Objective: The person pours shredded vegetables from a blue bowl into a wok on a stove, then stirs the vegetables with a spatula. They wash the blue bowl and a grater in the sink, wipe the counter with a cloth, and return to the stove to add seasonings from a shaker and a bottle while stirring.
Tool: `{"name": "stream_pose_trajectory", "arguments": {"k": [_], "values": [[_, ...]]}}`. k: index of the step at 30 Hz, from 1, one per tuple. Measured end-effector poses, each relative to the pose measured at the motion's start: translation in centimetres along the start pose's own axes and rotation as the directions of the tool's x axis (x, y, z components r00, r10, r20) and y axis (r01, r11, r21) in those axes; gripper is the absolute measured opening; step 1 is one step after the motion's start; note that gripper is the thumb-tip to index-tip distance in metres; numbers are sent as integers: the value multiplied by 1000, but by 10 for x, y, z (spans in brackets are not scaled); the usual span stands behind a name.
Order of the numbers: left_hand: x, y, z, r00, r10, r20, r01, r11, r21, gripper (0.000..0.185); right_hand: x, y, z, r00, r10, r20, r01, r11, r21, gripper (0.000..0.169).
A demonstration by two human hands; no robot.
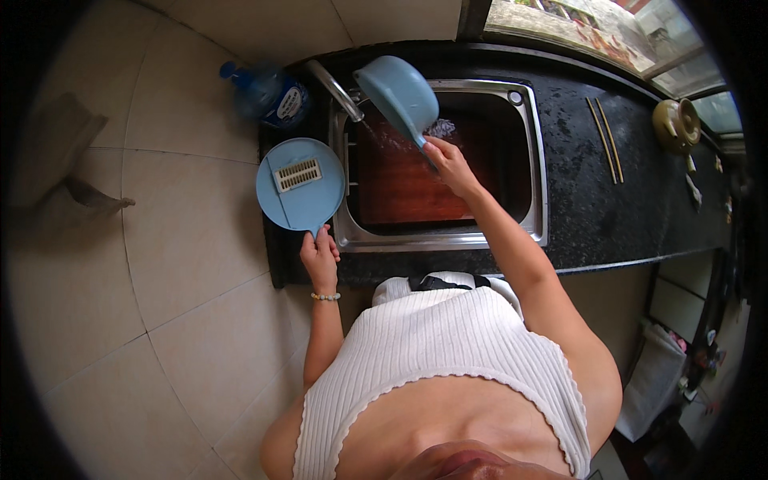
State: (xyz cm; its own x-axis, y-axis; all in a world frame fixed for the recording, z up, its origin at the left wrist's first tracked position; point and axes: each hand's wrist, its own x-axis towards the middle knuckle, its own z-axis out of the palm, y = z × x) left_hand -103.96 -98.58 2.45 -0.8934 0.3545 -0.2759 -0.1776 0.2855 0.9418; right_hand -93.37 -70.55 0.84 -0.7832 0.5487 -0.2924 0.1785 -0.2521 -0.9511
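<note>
My left hand [321, 255] grips the short handle of a round, light blue lid [303, 210], which is held flat beside the sink's left rim. A cream slotted grater insert [298, 175] sits in the lid. My right hand [451, 167] holds the handle of a light blue basin [399, 90], tilted on its side above the sink. Its inside is hidden from me. Water comes from the chrome faucet [342, 96], left of the basin. Beneath lies the stainless steel sink [444, 241], with a reddish-brown, wood-like board [414, 192] inside, wet and splashed with water.
A blue pump bottle [270, 96] stands behind the lid at the left end of the black countertop [576, 222]. Right of the sink lie two chopsticks [606, 141]. A brown clay pot [677, 125] stands farther right, below the window [594, 36]. Tiled wall [192, 228] borders the left.
</note>
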Motion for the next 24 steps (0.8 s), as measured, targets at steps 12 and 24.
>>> {"name": "stream_pose_trajectory", "arguments": {"k": [12, 24], "values": [[14, -7, 16, 983, -92, 160, 123, 973, -194, 22, -27, 9, -18, 991, 127, 43, -127, 992, 2, 28], [101, 13, 108, 822, -125, 555, 99, 992, 78, 24, -75, 39, -45, 964, 244, 108, -242, 629, 739, 31]]}}
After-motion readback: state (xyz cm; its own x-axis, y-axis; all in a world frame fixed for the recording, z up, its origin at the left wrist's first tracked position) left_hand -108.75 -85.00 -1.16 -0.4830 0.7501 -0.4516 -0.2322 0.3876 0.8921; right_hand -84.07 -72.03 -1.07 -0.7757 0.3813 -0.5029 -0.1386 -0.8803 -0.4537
